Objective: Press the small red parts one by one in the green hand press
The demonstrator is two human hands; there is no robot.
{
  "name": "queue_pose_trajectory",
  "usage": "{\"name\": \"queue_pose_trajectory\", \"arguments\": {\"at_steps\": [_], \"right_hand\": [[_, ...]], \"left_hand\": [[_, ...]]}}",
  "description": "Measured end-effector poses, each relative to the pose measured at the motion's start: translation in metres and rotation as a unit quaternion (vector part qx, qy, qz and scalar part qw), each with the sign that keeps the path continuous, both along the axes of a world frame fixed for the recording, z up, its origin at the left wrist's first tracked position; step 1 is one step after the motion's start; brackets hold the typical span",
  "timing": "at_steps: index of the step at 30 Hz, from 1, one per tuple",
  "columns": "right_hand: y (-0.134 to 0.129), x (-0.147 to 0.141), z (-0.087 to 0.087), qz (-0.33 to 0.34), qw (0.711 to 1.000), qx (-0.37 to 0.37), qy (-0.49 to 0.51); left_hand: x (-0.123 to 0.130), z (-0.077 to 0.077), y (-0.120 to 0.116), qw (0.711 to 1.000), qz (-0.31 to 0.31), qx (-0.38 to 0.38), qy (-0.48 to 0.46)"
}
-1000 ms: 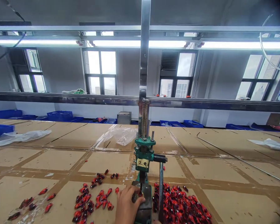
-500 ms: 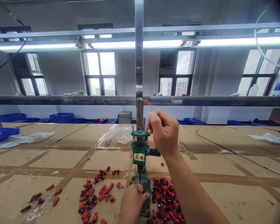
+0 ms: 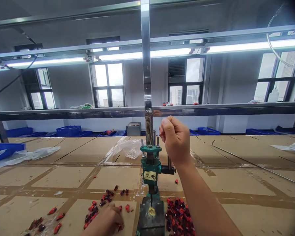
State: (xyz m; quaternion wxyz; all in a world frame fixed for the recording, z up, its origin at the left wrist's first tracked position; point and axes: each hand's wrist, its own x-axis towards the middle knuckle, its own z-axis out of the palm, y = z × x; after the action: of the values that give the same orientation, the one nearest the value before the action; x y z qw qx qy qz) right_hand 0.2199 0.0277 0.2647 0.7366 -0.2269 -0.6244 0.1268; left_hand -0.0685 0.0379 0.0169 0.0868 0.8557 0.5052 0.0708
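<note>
Several blue crates [image 3: 68, 131], contents unclear, sit far off; right hand [image 3: 175, 141] has fingers curled shut, left hand [image 3: 104, 221] unclear.

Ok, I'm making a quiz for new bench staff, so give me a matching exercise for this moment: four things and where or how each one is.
Things:
1. the right hand
2. the left hand
3. the green hand press
4. the heap of small red pieces

Places or states:
A. carries a paper label reading 2#
B. lies right of the press base
C. raised and curled beside the press
D. low among scattered red pieces, left of the press

Pairs: 1-C, 2-D, 3-A, 4-B
</note>
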Motion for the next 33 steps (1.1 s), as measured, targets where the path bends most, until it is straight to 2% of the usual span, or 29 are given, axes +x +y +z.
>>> {"name": "queue_pose_trajectory", "arguments": {"at_steps": [3,6,8,10,13,15,18,22,33], "right_hand": [[0.001,-0.001,0.0,-0.004,1.0,0.0,0.003],[0.001,0.0,-0.001,-0.005,1.0,0.005,0.01],[0.001,0.0,-0.001,-0.005,1.0,0.005,0.011],[0.001,-0.001,-0.001,-0.005,1.0,0.007,0.014],[0.002,-0.003,-0.001,-0.005,1.0,0.018,0.022],[0.002,-0.003,-0.001,-0.004,0.999,0.027,0.029],[0.002,-0.002,-0.001,0.002,0.999,0.033,0.03],[0.002,-0.001,-0.001,0.013,0.999,0.034,0.028],[0.003,-0.003,-0.002,0.017,0.997,0.047,0.052]], "left_hand": [[0.002,-0.003,0.002,1.0,0.001,-0.031,0.001],[0.019,-0.001,0.001,0.986,0.048,-0.055,-0.152],[0.042,-0.002,-0.001,0.962,0.068,-0.081,-0.252],[0.07,-0.008,-0.005,0.947,0.067,-0.099,-0.299],[0.108,-0.023,-0.009,0.948,0.067,-0.086,-0.298],[0.121,-0.033,-0.009,0.95,0.076,-0.065,-0.295],[0.123,-0.043,-0.008,0.949,0.094,-0.039,-0.298],[0.114,-0.047,-0.005,0.943,0.107,-0.036,-0.313],[0.118,-0.027,-0.008,0.959,0.075,-0.026,-0.273]]}}
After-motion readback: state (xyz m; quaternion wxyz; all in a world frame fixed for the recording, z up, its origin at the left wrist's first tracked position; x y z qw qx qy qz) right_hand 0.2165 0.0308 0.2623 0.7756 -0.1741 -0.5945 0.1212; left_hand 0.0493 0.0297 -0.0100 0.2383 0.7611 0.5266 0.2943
